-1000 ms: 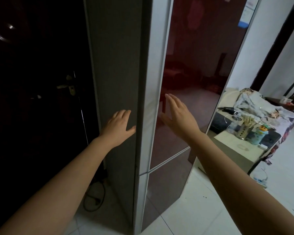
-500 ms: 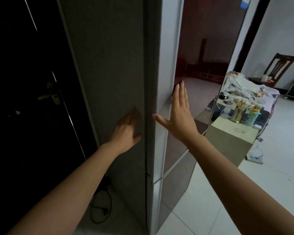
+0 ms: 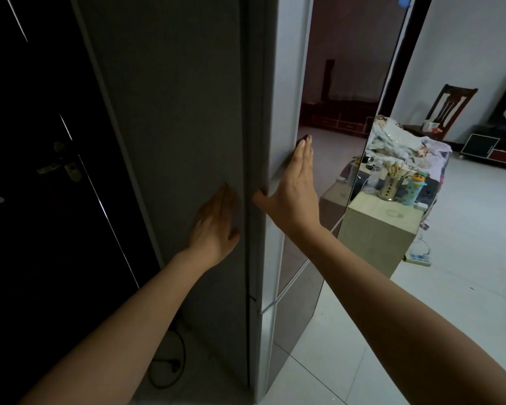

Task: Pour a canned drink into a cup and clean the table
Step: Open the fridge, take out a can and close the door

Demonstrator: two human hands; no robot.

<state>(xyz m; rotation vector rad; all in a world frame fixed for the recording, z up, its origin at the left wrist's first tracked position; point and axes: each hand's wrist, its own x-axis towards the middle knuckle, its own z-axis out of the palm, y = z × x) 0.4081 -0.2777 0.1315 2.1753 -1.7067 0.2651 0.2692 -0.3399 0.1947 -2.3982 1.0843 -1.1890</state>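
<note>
At frame centre, the left hand (image 3: 215, 226) lies flat on the tall grey refrigerator's side (image 3: 173, 141); the right hand (image 3: 294, 185), fingers straight and together, thumb apart, presses its glossy dark-red door (image 3: 342, 83) edge, which risks pinching the thumb.

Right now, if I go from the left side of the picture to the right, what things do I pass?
Dark door → door handle → left hand on the fridge's grey side → right hand on the fridge door edge → small table → cartoon bottle → wooden chair.
</note>
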